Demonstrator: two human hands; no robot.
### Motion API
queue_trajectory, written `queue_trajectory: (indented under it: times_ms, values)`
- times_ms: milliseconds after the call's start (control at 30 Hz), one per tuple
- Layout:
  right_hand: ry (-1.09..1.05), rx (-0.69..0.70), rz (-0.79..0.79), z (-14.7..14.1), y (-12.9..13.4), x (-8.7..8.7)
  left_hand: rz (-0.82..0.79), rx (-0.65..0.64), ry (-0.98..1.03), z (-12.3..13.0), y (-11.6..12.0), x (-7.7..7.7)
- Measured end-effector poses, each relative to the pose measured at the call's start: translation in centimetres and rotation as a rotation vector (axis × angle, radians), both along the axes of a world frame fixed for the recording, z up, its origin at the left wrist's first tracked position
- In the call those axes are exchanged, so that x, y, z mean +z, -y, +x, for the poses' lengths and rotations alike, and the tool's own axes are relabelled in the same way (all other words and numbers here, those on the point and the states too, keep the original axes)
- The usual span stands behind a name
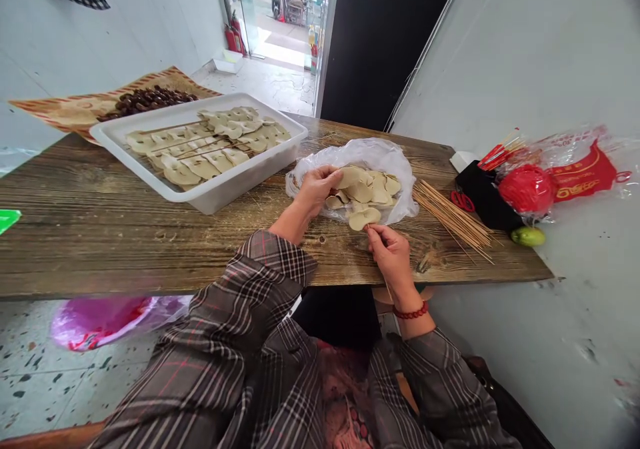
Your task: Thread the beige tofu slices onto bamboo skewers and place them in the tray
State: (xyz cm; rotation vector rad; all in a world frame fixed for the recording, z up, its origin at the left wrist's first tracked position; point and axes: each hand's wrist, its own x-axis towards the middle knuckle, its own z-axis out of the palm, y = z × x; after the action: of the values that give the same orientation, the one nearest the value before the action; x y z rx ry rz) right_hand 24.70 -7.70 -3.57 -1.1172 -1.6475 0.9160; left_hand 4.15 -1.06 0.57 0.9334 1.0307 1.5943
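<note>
My left hand [318, 190] pinches a flat, pale beige slice [351, 177] over an open clear plastic bag [406, 162] of similar slices. Close to the bag's front edge, my right hand [390, 252] is closed on a thin wooden skewer, most of it hidden by the fingers. One slice [364, 218] sits on the skewer's tip. A white tray [215, 199] to the left holds rows of skewered slices [200, 149]. Loose skewers [457, 223] lie in a bundle right of the bag.
Dark red pieces [150, 99] lie on patterned paper [70, 110] behind the tray. Right of the skewers are a black box [487, 195], red-handled scissors [462, 201], red packages [527, 189] and a green fruit [529, 236]. The wooden table's [150, 249] front edge runs before me.
</note>
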Motion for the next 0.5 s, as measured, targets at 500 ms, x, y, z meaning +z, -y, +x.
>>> queue_trajectory:
  times_ms: [500]
  values:
    - [0.118,0.039,0.042,-0.1,-0.25,-0.09,-0.013,-0.049,0.064,-0.22,0.17,0.15]
